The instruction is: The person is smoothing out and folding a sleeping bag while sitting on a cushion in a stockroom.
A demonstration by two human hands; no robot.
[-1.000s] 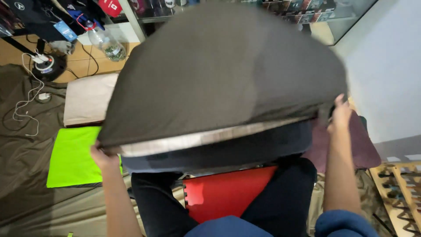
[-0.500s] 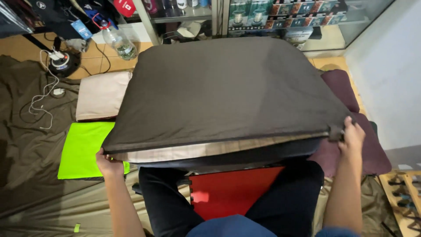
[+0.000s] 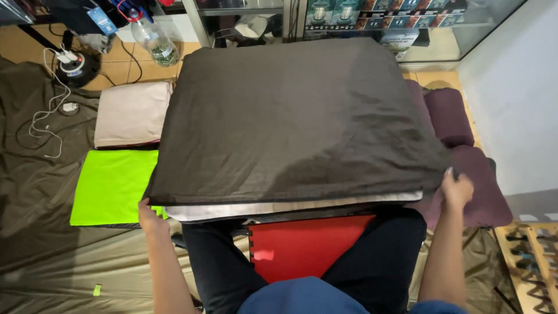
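Olive groundsheet, hands gripping puffy matte-brown cushion

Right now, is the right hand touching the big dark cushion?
Touching. The head view shows the right hand gripping the near right corner of the dark cushion, fingers on its edge.

Left hand fingers hidden under dark pad corner. Pad covers most of red mat and part of green mat. Shelf boxes cut off by top edge; wooden rack cut off at right.
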